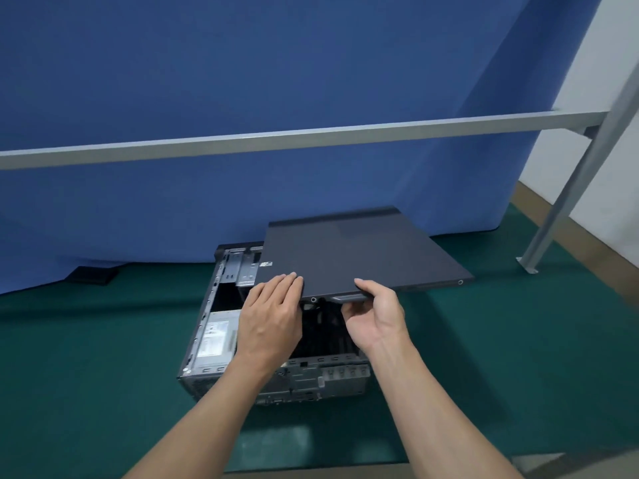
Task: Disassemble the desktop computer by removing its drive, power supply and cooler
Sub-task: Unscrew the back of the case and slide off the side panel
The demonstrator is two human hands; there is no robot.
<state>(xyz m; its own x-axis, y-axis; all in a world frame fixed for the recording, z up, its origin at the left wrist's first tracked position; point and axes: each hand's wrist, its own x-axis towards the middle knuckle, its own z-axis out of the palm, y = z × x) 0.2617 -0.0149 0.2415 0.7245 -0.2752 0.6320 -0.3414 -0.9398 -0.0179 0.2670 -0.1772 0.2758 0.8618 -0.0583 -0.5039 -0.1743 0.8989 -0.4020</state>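
Note:
A desktop computer case [207,361] lies on its side on a green surface, its interior exposed on the left. Inside, a silver power supply [216,337] with a white label sits at the near left, and a metal drive cage [242,267] at the far left. The dark side panel [363,254] is lifted off the case and shifted to the right. My right hand [373,316] grips the panel's near edge at its handle, thumb on top. My left hand [273,312] rests flat on the panel's near left corner, fingers straight. The cooler is hidden under the panel and hands.
A blue cloth backdrop [242,81] hangs behind the case. A grey metal rail [311,138] runs across in front of it, joined to a slanted leg [567,195] at the right. A small black object [91,275] lies at the backdrop's foot on the left.

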